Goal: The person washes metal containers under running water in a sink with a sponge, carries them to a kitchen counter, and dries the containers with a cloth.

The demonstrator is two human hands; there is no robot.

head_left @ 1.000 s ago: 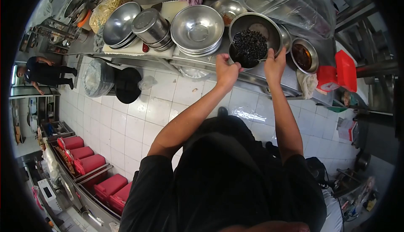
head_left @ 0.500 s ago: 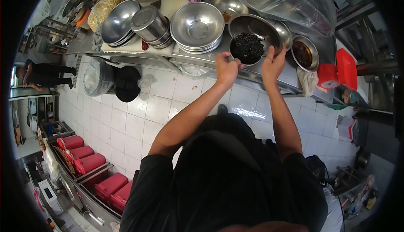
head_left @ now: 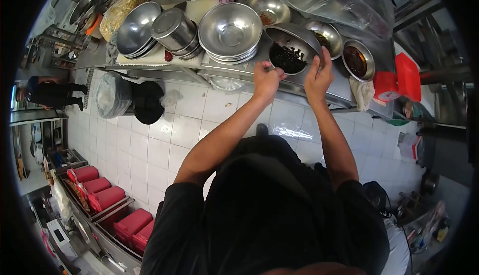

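My left hand [head_left: 268, 81] pinches the near left rim of a small metal bowl [head_left: 302, 70] at the table's front edge. Black food bits [head_left: 288, 58] lie in it, shiny and loose. Over it leans a larger metal bowl [head_left: 293, 36], tipped on its side toward me. My right hand [head_left: 318, 78] grips that bowl's right side, thumb and fingers at the rim. Just behind stands a metal bowl with dark contents [head_left: 323, 39]. To the right is a bowl of dark brown sauce [head_left: 355, 61]. A stack of metal bowls [head_left: 230, 28] stands left of my hands.
Metal pots [head_left: 172, 29] and more stacked bowls [head_left: 138, 25] fill the table's left. Farther back lie a bag of noodles [head_left: 122, 18] and clear plastic sheeting [head_left: 339, 3]. A red scale [head_left: 386, 86] sits at right. Another person [head_left: 47, 93] is far left.
The larger bowl has tipped further toward me, and the black bits now sit lower and less heaped. More of the bowl behind shows. Both hands keep their hold.
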